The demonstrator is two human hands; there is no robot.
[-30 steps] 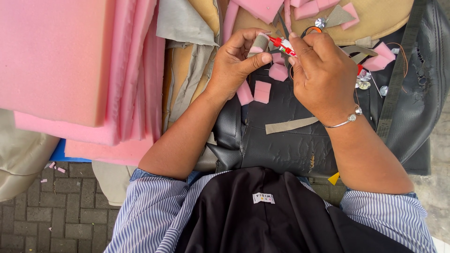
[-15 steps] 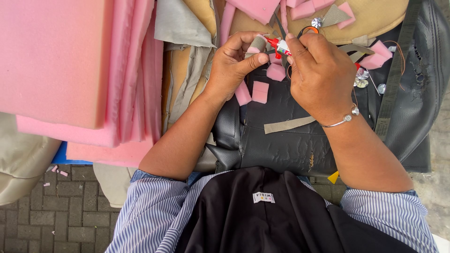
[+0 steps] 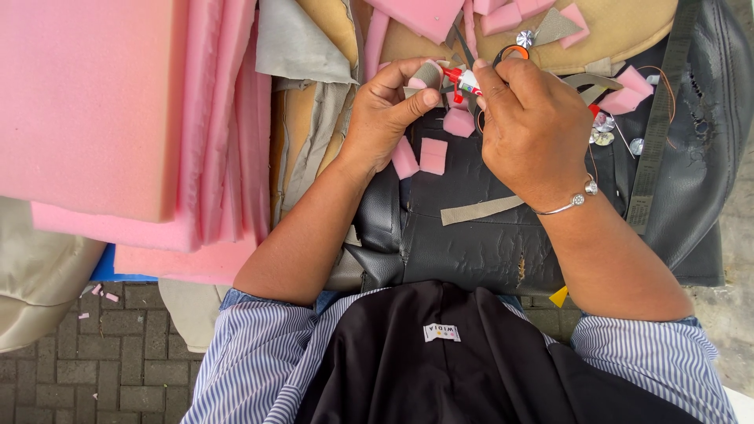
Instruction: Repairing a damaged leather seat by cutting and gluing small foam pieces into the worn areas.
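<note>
Both hands meet at the far middle of the black leatherette panel (image 3: 471, 235), above the lap. Left hand (image 3: 385, 118) pinches a small grey scrap with a pink foam bit (image 3: 424, 77) between thumb and forefinger, thumb on the near side, fingers curled around it. Right hand (image 3: 534, 129) grips a small red-and-white tube (image 3: 462, 78), fingers closed on its rear end. The tube's long axis runs roughly left–right, nozzle end pointing toward the left hand's scrap; tip and scrap look just beside each other, contact cannot be told. So the scrap lies directly left of the tube tip, with the right hand the one carrying the tube across. Scissors with an orange-lined handle (image 3: 510, 53) lie just beyond the right hand's knuckles, partly hidden. Loose pink foam squares (image 3: 432, 155) sit on the panel just nearer than the left hand; a grey strip (image 3: 481, 210) lies below the right wrist. Stacked pink foam sheets (image 3: 102, 118) fill the left side, well apart from the hands
</note>
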